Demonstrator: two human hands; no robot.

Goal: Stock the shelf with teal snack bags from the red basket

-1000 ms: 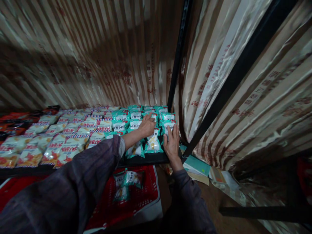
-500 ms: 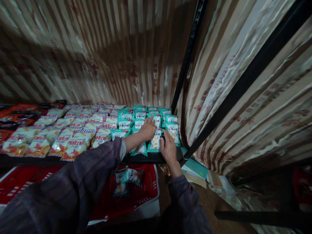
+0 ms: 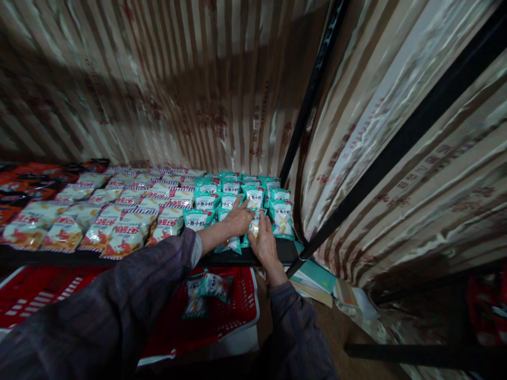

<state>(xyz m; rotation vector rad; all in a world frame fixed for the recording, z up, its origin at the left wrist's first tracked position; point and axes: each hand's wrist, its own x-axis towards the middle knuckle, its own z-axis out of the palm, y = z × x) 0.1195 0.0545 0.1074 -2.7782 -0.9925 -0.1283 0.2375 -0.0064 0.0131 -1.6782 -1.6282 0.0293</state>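
Observation:
My left hand [image 3: 237, 219] lies over the teal-and-white snack bags, fingers stretched out and slightly spread. Its fingertips reach the upper left part of a front-row snack bag [image 3: 254, 228]. At that bag's right side, my right hand [image 3: 265, 244] rests with fingers extended and touching it. Both hands partly cover this bag, which lies on the black shelf [image 3: 273, 252]. To the right is another teal snack bag [image 3: 282, 217], apart from my fingers. Behind my hands more teal bags, such as one snack bag [image 3: 254, 196], lie in rows.
White snack bags [image 3: 129, 232] with red print fill the shelf's middle, and orange-black packets [image 3: 35, 171] its far left. Below stands a red basket [image 3: 241, 311] holding a few teal bags [image 3: 216, 286]. A black post [image 3: 340, 211] slants at right before striped curtains [image 3: 396, 174].
My right hand has moved left from the gap between two bags onto the front-row bag's right side. My left hand has come slightly lower, still over the bags.

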